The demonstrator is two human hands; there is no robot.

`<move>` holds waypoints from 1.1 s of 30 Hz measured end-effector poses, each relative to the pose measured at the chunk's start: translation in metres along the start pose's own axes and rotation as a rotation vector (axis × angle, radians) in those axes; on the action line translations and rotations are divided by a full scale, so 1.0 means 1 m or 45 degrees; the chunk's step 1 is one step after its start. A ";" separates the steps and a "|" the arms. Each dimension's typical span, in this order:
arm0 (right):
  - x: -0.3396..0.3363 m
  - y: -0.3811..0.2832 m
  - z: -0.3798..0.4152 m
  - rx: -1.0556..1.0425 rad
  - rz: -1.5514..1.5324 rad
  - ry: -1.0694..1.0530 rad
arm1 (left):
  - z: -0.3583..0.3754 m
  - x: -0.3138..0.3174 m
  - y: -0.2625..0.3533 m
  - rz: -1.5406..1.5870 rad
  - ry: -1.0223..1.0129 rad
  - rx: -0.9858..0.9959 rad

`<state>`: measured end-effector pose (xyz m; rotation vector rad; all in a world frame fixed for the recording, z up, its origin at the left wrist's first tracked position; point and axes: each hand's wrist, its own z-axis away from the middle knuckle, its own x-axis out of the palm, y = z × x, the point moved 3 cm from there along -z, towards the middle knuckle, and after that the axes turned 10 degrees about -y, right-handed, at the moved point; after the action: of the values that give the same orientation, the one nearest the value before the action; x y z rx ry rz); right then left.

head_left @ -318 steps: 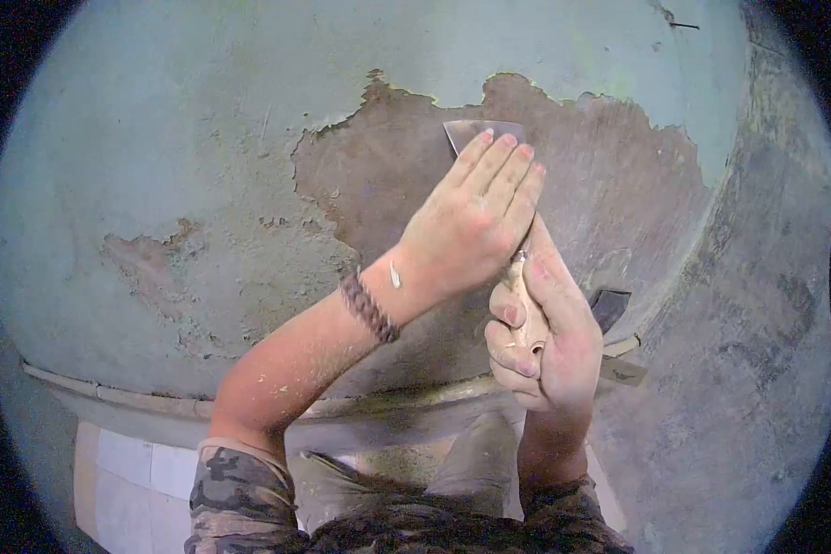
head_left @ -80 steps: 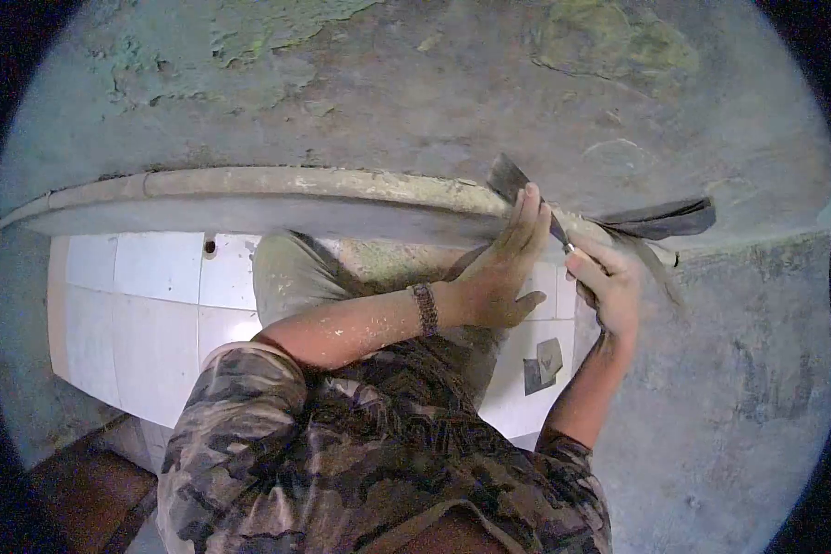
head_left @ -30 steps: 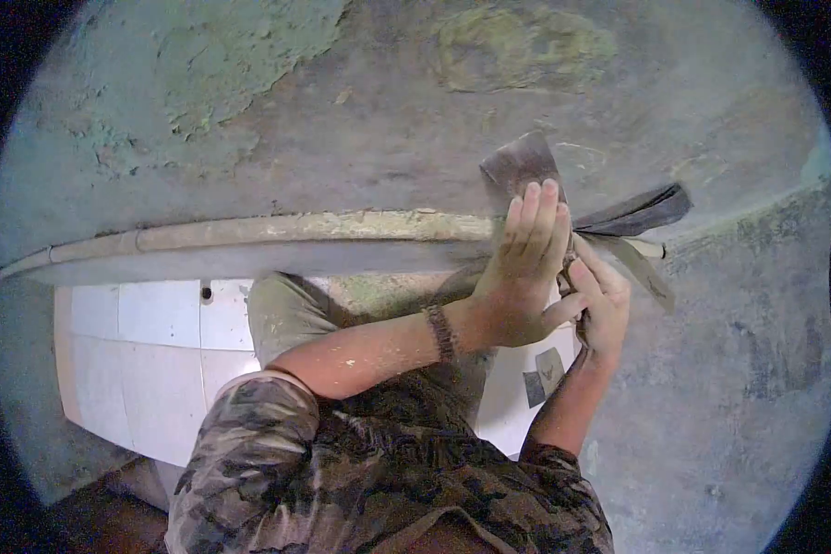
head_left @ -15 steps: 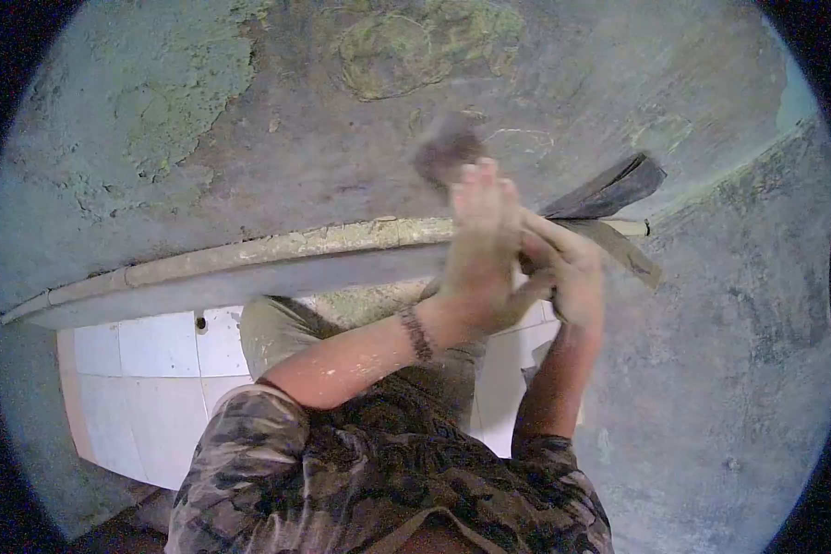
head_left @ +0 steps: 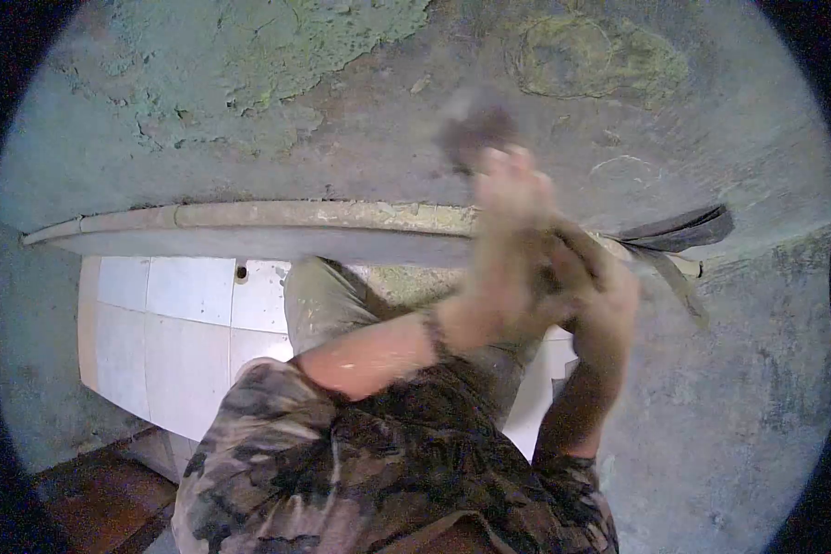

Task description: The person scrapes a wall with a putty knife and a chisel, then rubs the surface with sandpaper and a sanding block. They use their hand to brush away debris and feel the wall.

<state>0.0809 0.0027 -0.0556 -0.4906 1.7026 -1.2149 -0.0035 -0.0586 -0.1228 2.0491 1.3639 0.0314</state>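
Observation:
My left hand [head_left: 508, 231], with a dark band around the wrist, reaches up toward the wall; motion smears its fingers. Just beyond the fingertips is a dark, blurred tool head [head_left: 478, 134] against the wall surface. My right hand [head_left: 591, 277] is close behind and below the left, its fingers closed around the rear of the same tool. Between the hands, the handle is mostly hidden. The tool's exact kind cannot be made out.
A paint-spattered pipe [head_left: 323, 214] runs along the wall. Dark grey folded strips [head_left: 683, 228] rest across its right end. White tiles [head_left: 189, 295] lie below left. Peeling green paint [head_left: 277, 46] covers the upper wall, and another grey wall [head_left: 729, 388] stands at right.
The view has shifted, so the wall, pipe and strips appear farther right. My left fingers look more bent than before. Both hands remain together by the dark tool head.

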 end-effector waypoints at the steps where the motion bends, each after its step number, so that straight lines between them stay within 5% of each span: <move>1: 0.017 -0.008 -0.009 -0.001 -0.001 0.007 | 0.003 -0.026 -0.007 -0.190 0.043 -0.010; 4: 0.054 -0.023 -0.017 -0.241 -0.081 -0.191 | -0.001 -0.072 -0.030 -0.478 0.162 0.227; 7: 0.038 -0.030 0.005 -0.491 0.115 -0.074 | 0.018 -0.019 -0.034 -0.294 0.058 0.191; 9: 0.021 -0.018 0.017 0.192 -0.303 0.010 | 0.017 -0.015 -0.016 -0.130 -0.123 0.108; 12: 0.045 -0.023 0.001 -0.109 -0.304 -0.078 | 0.005 -0.056 -0.018 -0.214 -0.006 0.124; 16: 0.052 -0.026 0.008 -0.087 -0.111 -0.076 | 0.008 -0.071 -0.028 -0.267 0.031 0.299; 18: 0.043 -0.008 0.011 -0.093 -0.212 0.067 | 0.012 -0.054 -0.019 -0.104 -0.233 0.133; 21: 0.055 -0.022 0.002 -0.002 -0.454 -0.024 | -0.003 -0.073 -0.027 -0.161 -0.088 0.178; 24: 0.053 -0.018 0.011 -0.059 -0.218 -0.045 | 0.003 -0.084 -0.019 -0.215 -0.046 0.235; 26: 0.051 -0.004 0.014 -0.085 -0.183 0.000 | 0.011 -0.069 -0.020 -0.016 -0.336 0.141; 28: 0.052 0.003 0.014 -0.083 -0.151 0.042 | 0.009 -0.068 -0.027 -0.016 -0.322 0.137; 30: 0.066 -0.022 0.003 0.002 -0.511 -0.040 | -0.012 -0.093 -0.030 -0.292 -0.018 0.337; 33: 0.064 -0.014 0.008 -0.025 -0.343 -0.047 | -0.004 -0.098 -0.026 -0.315 -0.241 0.233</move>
<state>0.0551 -0.0555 -0.0732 -0.7694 1.6562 -1.3713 -0.0703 -0.1317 -0.1011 1.9557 1.5341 -0.3982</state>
